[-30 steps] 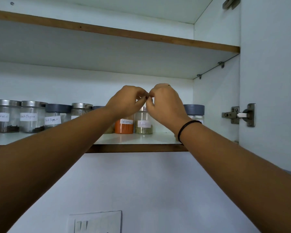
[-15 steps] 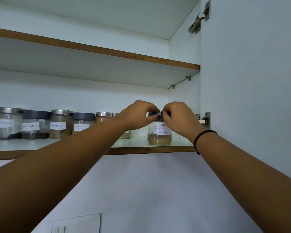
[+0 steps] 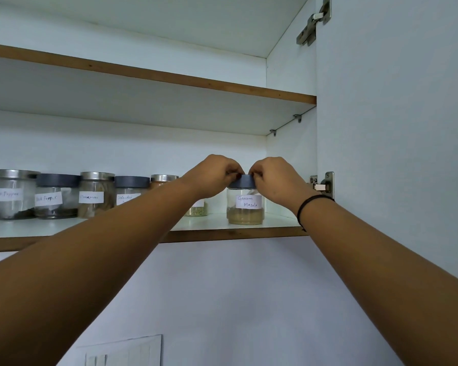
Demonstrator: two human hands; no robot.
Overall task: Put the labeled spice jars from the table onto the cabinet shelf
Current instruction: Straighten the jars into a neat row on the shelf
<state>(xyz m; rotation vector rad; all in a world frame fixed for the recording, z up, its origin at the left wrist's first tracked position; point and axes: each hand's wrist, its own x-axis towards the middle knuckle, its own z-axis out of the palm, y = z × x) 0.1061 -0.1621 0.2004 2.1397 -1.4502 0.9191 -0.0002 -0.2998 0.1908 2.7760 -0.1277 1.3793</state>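
Observation:
A glass jar labelled Garam Masala [image 3: 245, 210] stands upright near the right end of the cabinet shelf [image 3: 222, 233], its grey lid between my hands. My left hand [image 3: 212, 175] pinches the lid's left side and my right hand [image 3: 275, 180] pinches its right side. Several other labelled jars [image 3: 53, 196] stand in a row along the shelf to the left, some with steel lids, some grey. One small jar [image 3: 197, 210] is half hidden behind my left wrist.
The open cabinet door [image 3: 394, 128] stands close on the right, with hinges [image 3: 325, 183] at shelf height and above. An upper shelf [image 3: 148, 75] hangs over the jars. A white switch plate [image 3: 122, 351] sits on the wall below.
The view has swung right and down; both hands moved from the middle jars to the Garam Masala jar at the shelf's right end and now pinch its lid.

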